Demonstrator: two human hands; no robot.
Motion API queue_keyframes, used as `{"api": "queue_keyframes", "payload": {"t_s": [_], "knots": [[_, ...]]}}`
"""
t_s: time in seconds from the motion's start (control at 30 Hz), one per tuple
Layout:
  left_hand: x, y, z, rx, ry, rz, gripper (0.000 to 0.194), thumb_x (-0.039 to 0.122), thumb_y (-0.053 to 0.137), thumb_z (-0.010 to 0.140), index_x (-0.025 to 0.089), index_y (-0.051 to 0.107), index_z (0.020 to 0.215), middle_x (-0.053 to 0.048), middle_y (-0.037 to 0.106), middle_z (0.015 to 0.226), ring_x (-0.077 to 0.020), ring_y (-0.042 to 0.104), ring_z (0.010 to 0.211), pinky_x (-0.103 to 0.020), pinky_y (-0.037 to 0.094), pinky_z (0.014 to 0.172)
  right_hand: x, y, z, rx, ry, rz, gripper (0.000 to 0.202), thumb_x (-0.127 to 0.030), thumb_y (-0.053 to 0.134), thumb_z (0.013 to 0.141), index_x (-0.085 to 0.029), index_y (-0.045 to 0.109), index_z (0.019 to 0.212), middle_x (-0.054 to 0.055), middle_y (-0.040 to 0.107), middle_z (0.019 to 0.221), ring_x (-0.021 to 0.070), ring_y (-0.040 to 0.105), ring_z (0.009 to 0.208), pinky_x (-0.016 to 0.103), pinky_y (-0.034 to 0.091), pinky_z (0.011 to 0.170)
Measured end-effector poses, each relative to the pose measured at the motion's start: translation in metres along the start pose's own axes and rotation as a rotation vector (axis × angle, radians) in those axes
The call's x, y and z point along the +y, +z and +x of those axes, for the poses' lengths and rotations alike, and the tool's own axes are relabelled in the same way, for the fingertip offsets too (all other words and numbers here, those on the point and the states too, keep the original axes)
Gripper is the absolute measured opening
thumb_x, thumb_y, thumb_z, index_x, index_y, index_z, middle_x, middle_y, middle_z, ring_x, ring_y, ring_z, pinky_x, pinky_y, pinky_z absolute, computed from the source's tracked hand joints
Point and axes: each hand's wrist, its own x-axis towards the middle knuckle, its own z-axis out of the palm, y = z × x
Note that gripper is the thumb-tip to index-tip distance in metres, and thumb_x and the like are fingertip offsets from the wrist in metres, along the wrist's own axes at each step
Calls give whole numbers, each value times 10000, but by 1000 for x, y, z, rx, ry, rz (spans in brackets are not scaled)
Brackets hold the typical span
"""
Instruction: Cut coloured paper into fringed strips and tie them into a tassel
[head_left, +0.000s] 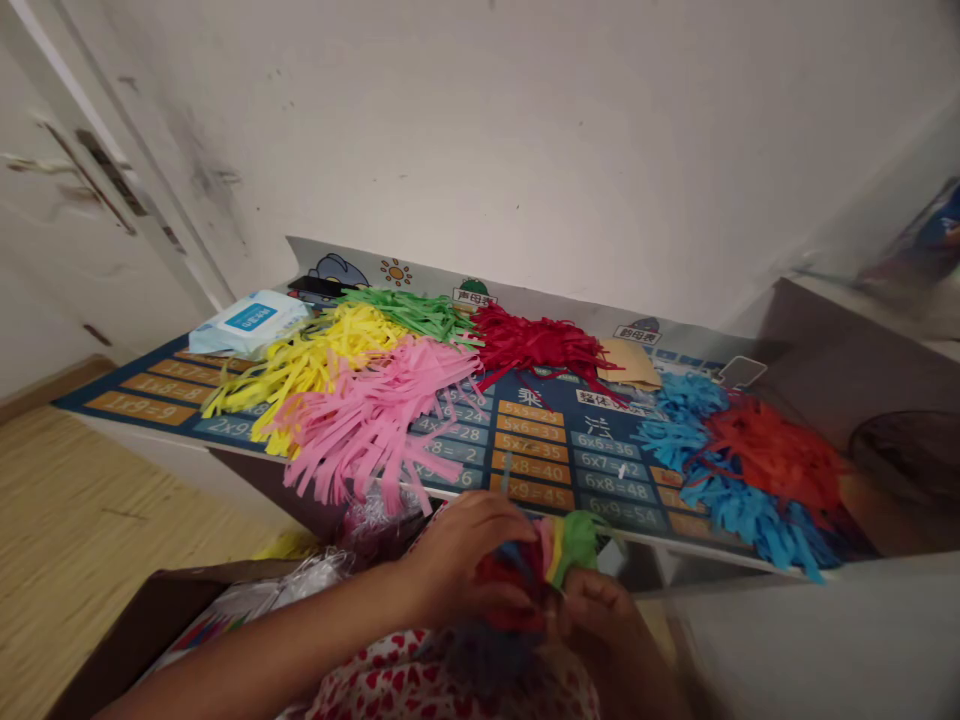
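Note:
Just in front of the table edge, my left hand (pixel 472 555) curls round a bundle of multicoloured paper strips (pixel 551 545), with red, pink, yellow and green showing. Close by on the right, my right hand (pixel 600 610) pinches at the lower side of that bundle; its fingertips are partly in shadow. Beyond the hands on the table lie heaps of cut strips: pink (pixel 390 410), yellow (pixel 330 350), green (pixel 420 312) and dark red (pixel 536 340). Farther right, orange-red strips (pixel 776 455) rest on blue strips (pixel 757 515).
A mat printed with times tables (pixel 532 470) covers the table and bends up at the wall. On it are a wipes packet (pixel 251 322), a dark flat object (pixel 322 288) and a tan paper piece (pixel 630 363). An open box (pixel 150 610) stands below left, near a door (pixel 60 190).

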Motion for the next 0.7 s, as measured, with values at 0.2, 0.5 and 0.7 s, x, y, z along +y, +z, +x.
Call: {"api": "queue_keyframes", "payload": {"t_s": [0.2, 0.5, 0.7], "knots": [[4, 15, 33, -181, 16, -422, 534, 630, 713, 682, 194, 631, 980, -35, 673, 910, -167, 624, 822, -292, 481, 831, -8, -2, -14, -62, -50, 79, 296, -408, 793, 657, -174, 650, 545, 29, 622, 565, 142, 555, 558, 247, 398, 577], [-7, 28, 30, -236, -58, -258, 317, 364, 760, 721, 185, 598, 926, -40, 653, 951, -152, 592, 795, -264, 483, 766, -4, -5, -10, 47, -45, 25, 246, -399, 814, 658, -189, 690, 623, 42, 669, 698, 140, 577, 632, 235, 434, 615], [-9, 8, 31, -275, 83, 219, 146, 216, 548, 893, 182, 663, 810, -46, 693, 792, -190, 621, 816, -379, 397, 965, -11, -1, -2, 152, -138, -138, 282, -419, 758, 732, -176, 653, 635, 34, 632, 665, 135, 543, 634, 220, 428, 613]]}}
